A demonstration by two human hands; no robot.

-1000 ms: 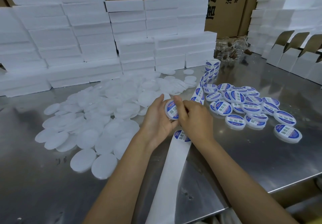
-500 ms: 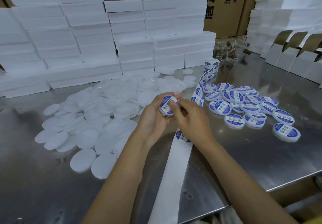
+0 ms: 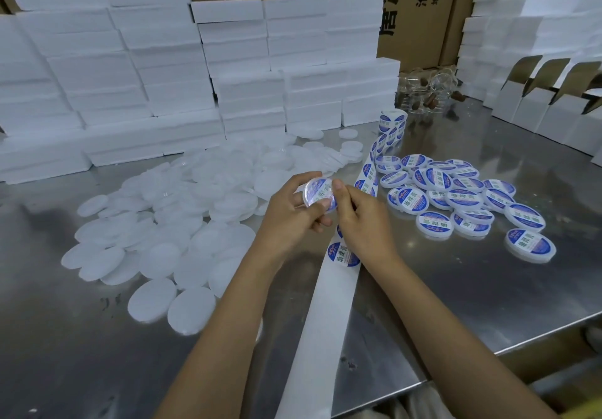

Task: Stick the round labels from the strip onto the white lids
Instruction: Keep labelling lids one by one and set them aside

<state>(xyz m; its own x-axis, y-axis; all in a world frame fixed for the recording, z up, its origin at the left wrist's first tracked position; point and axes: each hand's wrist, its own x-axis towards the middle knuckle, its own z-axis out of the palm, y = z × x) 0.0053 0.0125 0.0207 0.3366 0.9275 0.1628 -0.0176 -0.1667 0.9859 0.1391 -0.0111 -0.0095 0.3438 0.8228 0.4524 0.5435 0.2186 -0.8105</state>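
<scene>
Gripping a labelled lid above the steel table, the left hand curls around it while the right hand pinches its 3 o'clock edge, with the label strip underneath.

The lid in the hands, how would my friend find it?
Start at the steel table, then follow both arms to where the hands meet. The lid is the one lifted off the table, gripped by the left hand; every other lid lies flat.
</scene>
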